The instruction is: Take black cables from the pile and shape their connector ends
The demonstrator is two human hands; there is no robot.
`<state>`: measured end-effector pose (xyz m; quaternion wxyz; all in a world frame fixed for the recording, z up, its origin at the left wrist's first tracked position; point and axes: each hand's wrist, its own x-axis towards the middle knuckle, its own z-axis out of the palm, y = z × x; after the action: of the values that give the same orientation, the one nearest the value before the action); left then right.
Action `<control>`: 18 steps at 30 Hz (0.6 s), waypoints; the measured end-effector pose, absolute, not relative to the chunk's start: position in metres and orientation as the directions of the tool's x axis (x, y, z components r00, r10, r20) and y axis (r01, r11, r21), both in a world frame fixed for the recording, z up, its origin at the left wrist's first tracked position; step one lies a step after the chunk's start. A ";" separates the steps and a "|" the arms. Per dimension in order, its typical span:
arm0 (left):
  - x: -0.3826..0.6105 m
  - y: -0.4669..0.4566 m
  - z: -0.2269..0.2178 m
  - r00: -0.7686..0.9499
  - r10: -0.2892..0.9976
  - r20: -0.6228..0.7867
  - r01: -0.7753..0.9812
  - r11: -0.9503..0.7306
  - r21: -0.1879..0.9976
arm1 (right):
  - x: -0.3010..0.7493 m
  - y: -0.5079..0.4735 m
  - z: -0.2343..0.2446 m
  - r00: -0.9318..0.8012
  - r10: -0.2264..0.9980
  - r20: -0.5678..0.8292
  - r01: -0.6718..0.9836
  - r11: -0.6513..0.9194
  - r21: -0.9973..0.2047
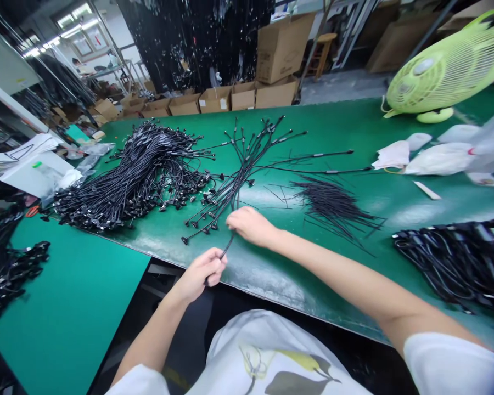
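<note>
Gripping a cable [229, 244]: left fingers [214, 267], right fingers [233, 220], both closed; contents of cardboard boxes [208, 103] unclear.

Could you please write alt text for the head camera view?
A person's left hand and right hand grip a black cable at a green table. A large cable heap lies to the left, loose black strands to the right.

A factory-style workshop; a long green desk [341, 129] carries a heap of black cables [142, 164] near its left edge; open cardboard cartons [215, 100] stand beyond its far edge, a green fan [448, 71] at its far right corner; strip lights [80, 27] shine further back.
</note>
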<state>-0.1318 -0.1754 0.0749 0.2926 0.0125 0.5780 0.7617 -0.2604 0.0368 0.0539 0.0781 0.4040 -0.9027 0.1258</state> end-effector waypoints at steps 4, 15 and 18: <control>-0.121 -0.200 0.090 -0.888 0.330 -0.320 -0.447 -0.461 0.767 | -0.332 0.104 0.094 -0.844 -0.397 0.361 -0.467 0.875 -0.128; -0.161 -0.189 0.081 -0.928 0.038 -0.372 -0.311 -0.631 0.711 | -0.266 0.128 0.141 -0.833 -0.365 0.415 -0.424 0.904 -0.055; -0.164 -0.186 0.082 -0.939 0.042 -0.340 -0.299 -0.588 0.752 | -0.258 0.147 0.148 -0.856 -0.212 0.472 -0.334 0.923 -0.191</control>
<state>-0.1637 -0.1865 0.0825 0.0970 -0.1445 0.4432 0.8794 -0.2577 0.1468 0.1482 0.2273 0.1430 -0.9538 0.1343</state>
